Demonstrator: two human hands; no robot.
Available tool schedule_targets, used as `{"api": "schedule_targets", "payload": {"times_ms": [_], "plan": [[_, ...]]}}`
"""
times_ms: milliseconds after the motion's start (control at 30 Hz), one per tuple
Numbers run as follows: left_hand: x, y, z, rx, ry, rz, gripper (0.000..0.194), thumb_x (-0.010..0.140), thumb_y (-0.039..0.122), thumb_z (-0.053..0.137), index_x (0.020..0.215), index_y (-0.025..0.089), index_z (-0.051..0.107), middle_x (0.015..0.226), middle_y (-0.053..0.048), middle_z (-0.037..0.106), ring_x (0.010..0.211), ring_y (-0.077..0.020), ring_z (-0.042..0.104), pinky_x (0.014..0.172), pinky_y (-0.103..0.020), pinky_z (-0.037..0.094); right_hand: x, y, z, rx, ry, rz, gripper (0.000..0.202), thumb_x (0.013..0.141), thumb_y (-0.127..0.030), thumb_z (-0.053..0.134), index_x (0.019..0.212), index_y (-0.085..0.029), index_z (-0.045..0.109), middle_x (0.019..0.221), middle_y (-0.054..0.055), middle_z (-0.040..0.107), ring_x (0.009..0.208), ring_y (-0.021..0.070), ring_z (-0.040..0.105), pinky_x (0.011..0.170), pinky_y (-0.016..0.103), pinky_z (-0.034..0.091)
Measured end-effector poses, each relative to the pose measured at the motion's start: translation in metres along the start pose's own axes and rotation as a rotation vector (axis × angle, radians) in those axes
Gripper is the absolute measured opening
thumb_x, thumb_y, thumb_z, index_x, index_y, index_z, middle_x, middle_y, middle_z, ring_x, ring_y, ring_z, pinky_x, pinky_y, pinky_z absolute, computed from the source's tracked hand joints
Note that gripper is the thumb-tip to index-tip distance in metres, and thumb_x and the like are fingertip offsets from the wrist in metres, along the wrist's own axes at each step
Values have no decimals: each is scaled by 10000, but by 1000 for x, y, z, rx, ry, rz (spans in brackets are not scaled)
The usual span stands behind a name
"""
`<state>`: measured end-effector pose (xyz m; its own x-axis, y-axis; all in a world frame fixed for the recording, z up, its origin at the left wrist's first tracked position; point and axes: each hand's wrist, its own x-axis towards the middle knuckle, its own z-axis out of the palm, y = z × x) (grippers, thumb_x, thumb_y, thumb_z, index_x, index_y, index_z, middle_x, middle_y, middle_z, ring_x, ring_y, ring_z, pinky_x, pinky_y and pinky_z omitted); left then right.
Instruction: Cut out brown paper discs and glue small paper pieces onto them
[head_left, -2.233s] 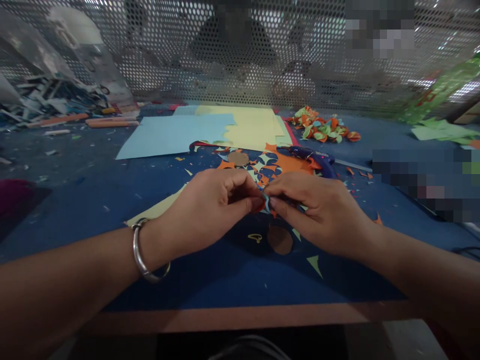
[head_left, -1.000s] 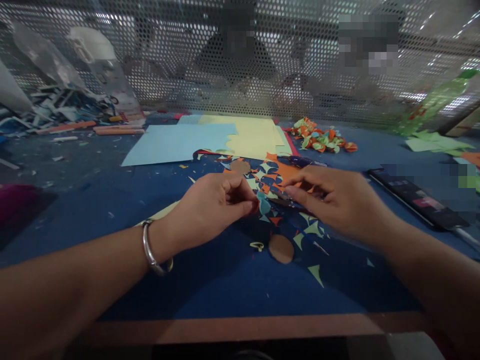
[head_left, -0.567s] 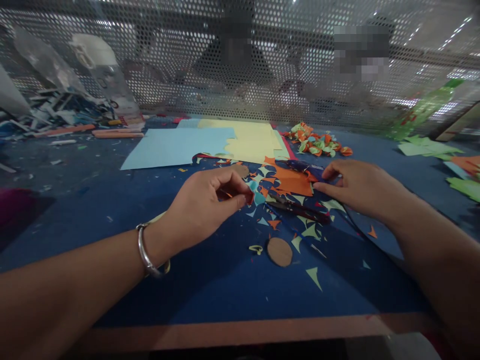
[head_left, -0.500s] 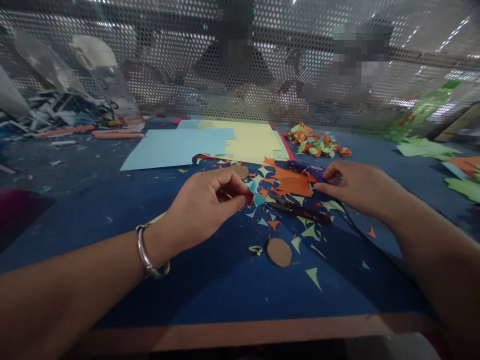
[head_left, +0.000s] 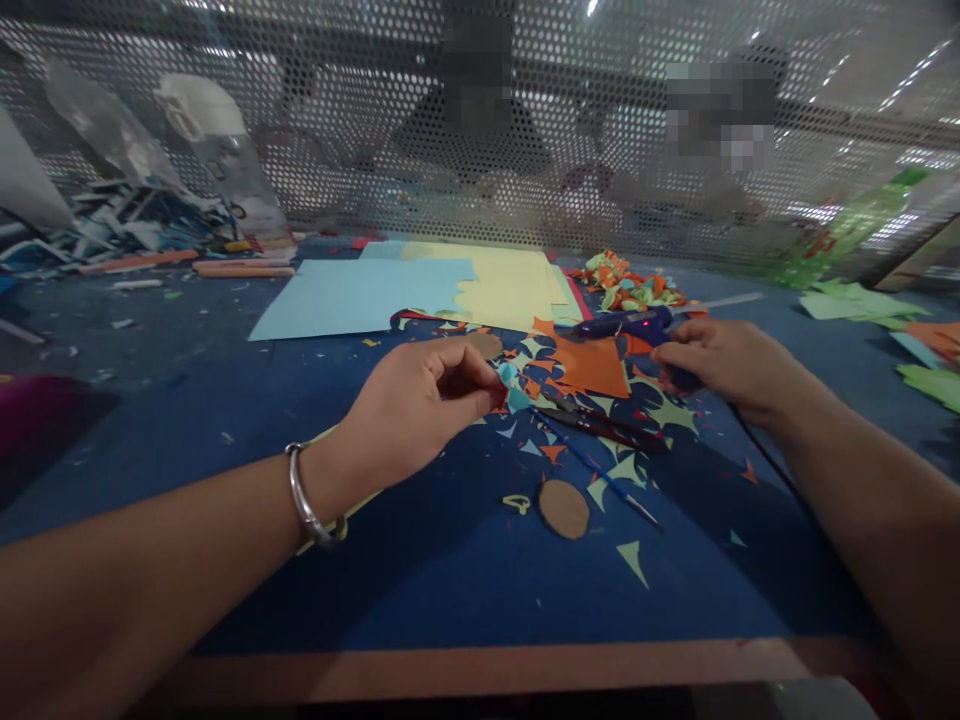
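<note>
My left hand (head_left: 427, 405) is closed, thumb and fingertips pinching a small curled light-blue paper piece (head_left: 516, 396) above the scraps. In my right hand (head_left: 724, 360) is a dark blue glue gun (head_left: 637, 322), gripped by its handle. Its nozzle points left and a red light glows on its side. A clear glue stick (head_left: 724, 302) sticks out of its back end. An orange paper sheet (head_left: 596, 368) lies below the gun. Scissors (head_left: 607, 422) and a thin blue stick-like tool (head_left: 592, 468) rest among cut scraps between my hands. Closer to me lies a round brown disc (head_left: 564, 509).
Light-blue (head_left: 352, 295) and yellow sheets (head_left: 510, 285) lie at the back. Behind them stands a perforated metal screen (head_left: 337, 150). A pile of curled paper pieces (head_left: 630, 285) sits at back right. A white-capped bottle (head_left: 232, 165) and green bottle (head_left: 855, 230) flank the table. A cord (head_left: 772, 465) trails from the gun.
My right hand has picked the glue gun up off the orange sheet, so its glue stick now shows. My left hand keeps its pinch on the blue paper piece.
</note>
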<state>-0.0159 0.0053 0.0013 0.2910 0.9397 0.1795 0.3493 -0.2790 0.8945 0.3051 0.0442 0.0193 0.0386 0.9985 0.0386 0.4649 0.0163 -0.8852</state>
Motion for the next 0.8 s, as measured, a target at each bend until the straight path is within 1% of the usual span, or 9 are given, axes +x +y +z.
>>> {"api": "schedule_targets", "payload": {"times_ms": [33, 100, 200, 300, 400, 467, 567, 700, 800], "plan": [[0, -1, -1, -5, 6, 2, 89, 797, 225, 727, 774, 179, 653, 753, -17, 731, 689, -132, 667, 665, -262, 537, -3, -4, 0, 22, -16, 46, 194, 766, -186, 777, 614, -157, 660, 574, 58, 670, 485, 135, 603, 498, 273, 456], [2, -4, -1, -8, 20, 14, 100, 798, 241, 731, 782, 179, 654, 771, -24, 734, 708, -139, 671, 664, -267, 536, -7, -13, 2, 78, -43, 115, 167, 779, -174, 746, 645, -157, 647, 635, 61, 676, 515, 129, 617, 517, 269, 483], [3, -9, -2, -7, 25, 13, 111, 804, 260, 731, 796, 182, 653, 774, -28, 730, 696, -137, 658, 636, -262, 522, -13, -22, 8, 174, -31, 154, 165, 762, -180, 740, 672, -175, 601, 627, 20, 632, 496, 89, 568, 483, 229, 454], [5, -12, -3, 2, 8, -5, 117, 810, 269, 730, 792, 184, 653, 765, -24, 724, 671, -128, 639, 615, -258, 503, -20, -27, 14, 303, -13, 182, 193, 716, -178, 780, 684, -174, 590, 607, -1, 602, 506, 66, 528, 480, 189, 438], [5, -12, -4, 6, -10, -26, 113, 816, 278, 725, 803, 184, 664, 770, -23, 724, 672, -128, 637, 621, -263, 498, -25, -31, 18, 419, 17, 179, 208, 685, -167, 801, 654, -168, 596, 579, 4, 591, 523, 71, 521, 486, 179, 436], [5, -11, -4, 5, -13, -35, 111, 814, 278, 723, 803, 183, 668, 768, -24, 723, 668, -130, 635, 617, -265, 494, -28, -33, 18, 454, 37, 196, 214, 685, -188, 800, 629, -168, 594, 562, 4, 582, 518, 72, 514, 480, 178, 430], [6, -9, -3, 1, -1, -43, 102, 797, 263, 728, 794, 183, 665, 754, -20, 716, 645, -125, 620, 600, -261, 484, -30, -35, 17, 473, 46, 245, 214, 664, -230, 808, 632, -172, 604, 559, 0, 568, 503, 74, 491, 437, 183, 388], [8, -12, -2, -40, 17, -37, 132, 799, 284, 741, 820, 185, 656, 775, -21, 708, 680, -133, 631, 649, -278, 517, -32, -36, 17, 458, 26, 219, 218, 651, -268, 792, 602, -176, 601, 555, -5, 517, 513, 84, 447, 446, 215, 385], [9, -15, -2, -84, 33, -40, 175, 803, 317, 754, 845, 183, 649, 789, -24, 701, 697, -137, 641, 667, -287, 530, -32, -37, 18, 492, 9, 182, 246, 707, -273, 743, 563, -178, 568, 540, -10, 457, 528, 86, 418, 469, 230, 382]]}}
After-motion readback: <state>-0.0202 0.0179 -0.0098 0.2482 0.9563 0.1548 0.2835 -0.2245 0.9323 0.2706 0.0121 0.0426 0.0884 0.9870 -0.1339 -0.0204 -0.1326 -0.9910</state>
